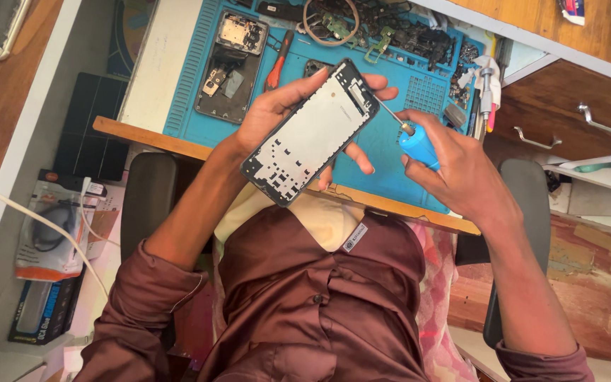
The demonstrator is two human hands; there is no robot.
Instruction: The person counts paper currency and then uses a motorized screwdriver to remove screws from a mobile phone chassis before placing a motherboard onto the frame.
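across the upper middle of the view lay a blue work mat [390, 159] on a wooden desk [143, 138], and i saw it from above, over my own maroon shirt [305, 304]. my left palm was hidden behind the phone frame [310, 133], so i judged the grip from the fingers [358, 157] curling round its right edge and the thumb along its top. the far end of the mat was crowded with small metal parts [404, 35] too jumbled to tell apart. my left hand [277, 113] clasped the phone frame, holding it tilted above the mat's near edge, inner side up. my right hand [454, 170] was closed round the blue handle of a screwdriver [415, 143], its thin shaft reaching the frame's upper right corner; i could not see the tip clearly. an opened phone [231, 67] lay at the mat's far left corner, with a red-handled tool [278, 60] just beside it. open mat showed under my right hand toward the near right corner. drawers [574, 117] with metal pulls closed in the right side, and a packaged cable [51, 226] lay low on the left, well apart.
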